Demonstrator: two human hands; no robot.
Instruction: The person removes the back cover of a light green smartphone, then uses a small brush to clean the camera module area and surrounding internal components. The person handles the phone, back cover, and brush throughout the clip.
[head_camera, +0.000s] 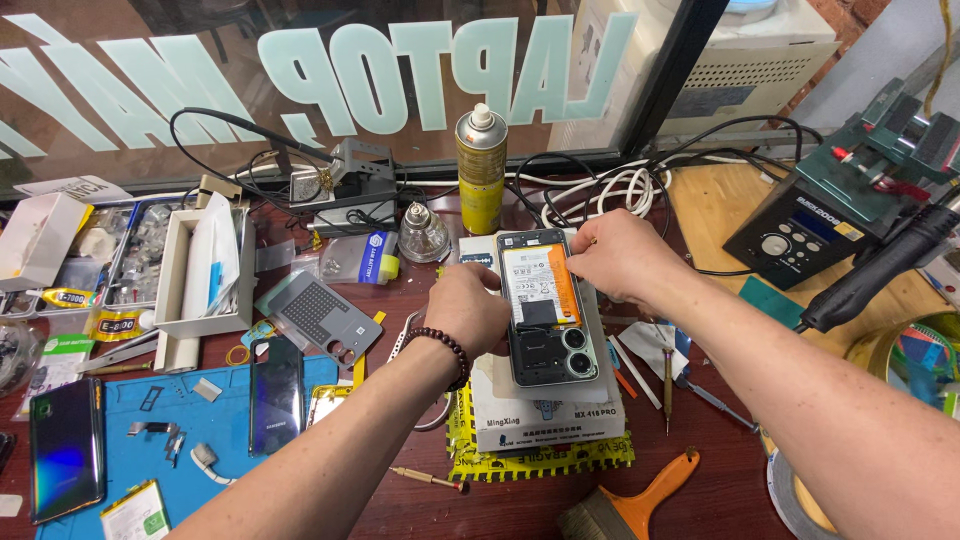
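Near bench edge: brush. Mid-bench, opened phone lies back-off on a white box, battery exposed, cover not refitted. Left hand steadies its left side; right hand pinches the orange battery tab. Spray can behind.

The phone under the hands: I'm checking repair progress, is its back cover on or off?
Off. The phone lies face down with its battery and camera lenses bare; the left hand and right hand touch its edges.
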